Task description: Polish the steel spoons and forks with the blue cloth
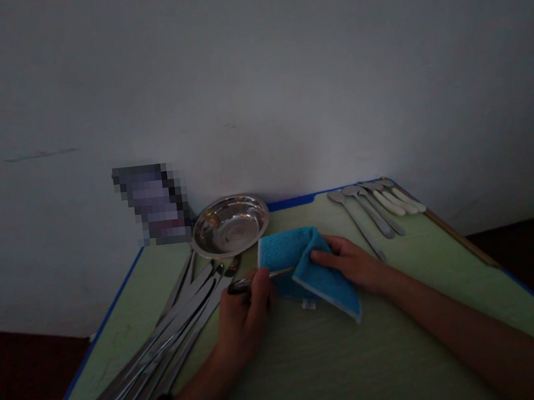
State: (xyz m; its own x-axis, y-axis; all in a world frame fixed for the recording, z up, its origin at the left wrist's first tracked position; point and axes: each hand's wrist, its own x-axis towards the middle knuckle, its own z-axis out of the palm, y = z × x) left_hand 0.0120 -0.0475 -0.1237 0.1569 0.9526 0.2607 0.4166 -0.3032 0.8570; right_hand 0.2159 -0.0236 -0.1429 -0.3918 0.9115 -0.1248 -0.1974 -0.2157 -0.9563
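Observation:
My left hand (248, 313) is closed around a metal spoon (238, 286), whose rounded end shows at the thumb's left. The spoon's thin handle points right toward a blue cloth (285, 249) with a pale edge. My right hand (344, 258) pinches the folded cloth over the far end of that handle, so the tip is hidden. The cloth's lower corner hangs down and a small white tag shows under it. Both hands are above the middle of a pale green table (285, 376).
Long metal utensils (167, 338) lie in a bundle at the left. Behind them are a shiny steel bowl (222, 255) and a blurred-out upright device (157, 205). Several metal spoons (368, 211) and white-handled cutlery (394, 202) lie at the back right. A wall (255, 86) borders the table's back.

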